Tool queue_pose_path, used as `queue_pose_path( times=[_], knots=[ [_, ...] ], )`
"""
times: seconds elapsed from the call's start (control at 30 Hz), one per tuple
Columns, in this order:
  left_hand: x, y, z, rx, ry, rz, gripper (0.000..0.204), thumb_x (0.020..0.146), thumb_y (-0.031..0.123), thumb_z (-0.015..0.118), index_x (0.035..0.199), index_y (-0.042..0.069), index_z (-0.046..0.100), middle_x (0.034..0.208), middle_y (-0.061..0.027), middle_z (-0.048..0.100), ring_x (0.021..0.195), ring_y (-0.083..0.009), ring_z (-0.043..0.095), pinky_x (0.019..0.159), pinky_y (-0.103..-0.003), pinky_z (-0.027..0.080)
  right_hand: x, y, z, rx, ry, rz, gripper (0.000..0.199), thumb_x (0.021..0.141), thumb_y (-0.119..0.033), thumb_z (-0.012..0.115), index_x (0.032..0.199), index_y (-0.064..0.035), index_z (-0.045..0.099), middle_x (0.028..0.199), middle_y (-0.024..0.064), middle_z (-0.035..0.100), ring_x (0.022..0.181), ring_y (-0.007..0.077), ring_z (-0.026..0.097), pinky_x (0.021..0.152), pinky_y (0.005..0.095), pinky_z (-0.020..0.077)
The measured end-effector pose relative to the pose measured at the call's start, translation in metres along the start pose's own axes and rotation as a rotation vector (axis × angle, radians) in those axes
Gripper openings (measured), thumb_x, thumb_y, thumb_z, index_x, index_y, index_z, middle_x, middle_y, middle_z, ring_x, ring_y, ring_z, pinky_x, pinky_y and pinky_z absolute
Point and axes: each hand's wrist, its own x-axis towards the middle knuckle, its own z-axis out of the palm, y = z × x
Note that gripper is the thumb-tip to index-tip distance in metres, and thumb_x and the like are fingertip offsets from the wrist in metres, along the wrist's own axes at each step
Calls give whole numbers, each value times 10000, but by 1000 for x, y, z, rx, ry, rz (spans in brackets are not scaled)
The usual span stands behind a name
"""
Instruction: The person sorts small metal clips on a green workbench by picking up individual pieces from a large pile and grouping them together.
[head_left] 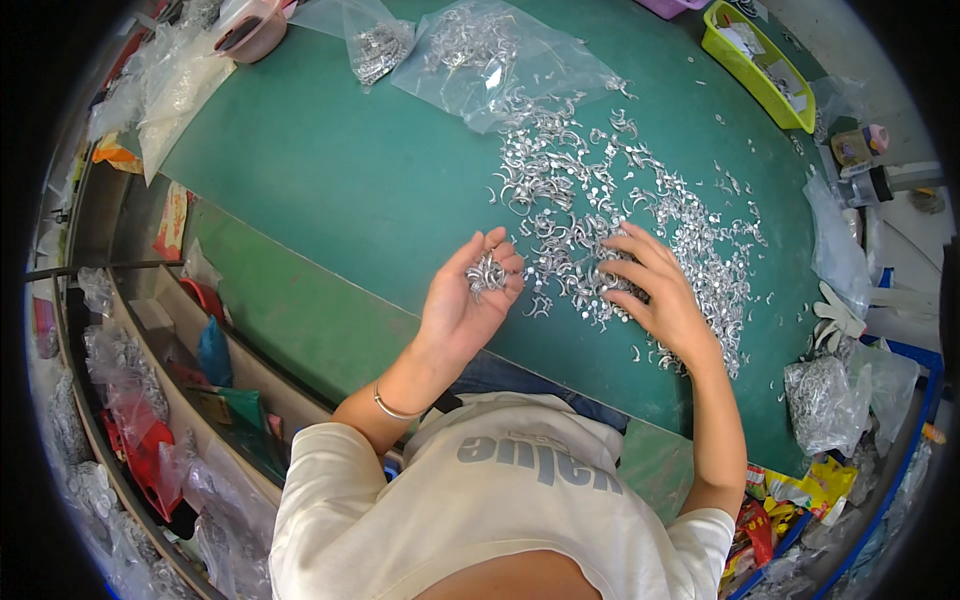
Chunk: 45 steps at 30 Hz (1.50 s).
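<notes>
Metal clips (620, 215) lie scattered in a wide silvery heap across the green worktop (340, 180), and a small bunch sits in the left hand (468, 300), palm up and cupped loosely round them. Right hand (650, 285) rests spread on the heap, fingers curled onto a few pieces (can't tell if any are actually pinched). I'd say pick just a couple at a time so they don't tangle, and keep the cupped palm level and just beside the heap.
</notes>
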Motion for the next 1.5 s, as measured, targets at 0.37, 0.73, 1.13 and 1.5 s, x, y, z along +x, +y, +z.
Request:
queue_pose_path(
  times=[0.37, 0.73, 1.13, 1.5],
  knots=[
    [1, -20, 28, 290, 189, 57, 345, 905, 128, 439, 1206, -40, 424, 962, -118, 511, 939, -225, 511, 861, -340, 464, -6, -11, 3, 43, 385, 205, 159, 711, 10, 649, 866, -22, 630, 953, 105, 587, 905, 272, 537, 806, 346, 422],
    [-3, -21, 53, 442, 325, -33, 412, 905, 103, 429, 1289, -34, 368, 1221, -174, 463, 1121, -267, 469, 964, -366, 392, 33, -3, 26, -110, 436, 30, 108, 713, 13, 628, 816, -19, 623, 745, 67, 577, 737, 226, 542, 689, 327, 417],
    [5, -19, 49, 1463, 331, 11, 166, 885, 136, 539, 949, -1, 607, 576, 64, 405, 504, -12, 320, 413, -156, 215, -22, -6, 1, 1296, 523, 643, 203, 891, -37, 434, 997, 42, 588, 674, -15, 443, 574, 74, 392, 543, 209, 342],
    [7, -15, 48, 1347, 350, -45, 191, 884, 147, 544, 913, -27, 620, 582, 26, 478, 472, -23, 358, 387, -178, 270, -27, -21, 22, 177, 316, 321, 204, 699, -32, 692, 898, -67, 657, 634, 55, 420, 529, 159, 379, 494, 285, 324]
  ],
)
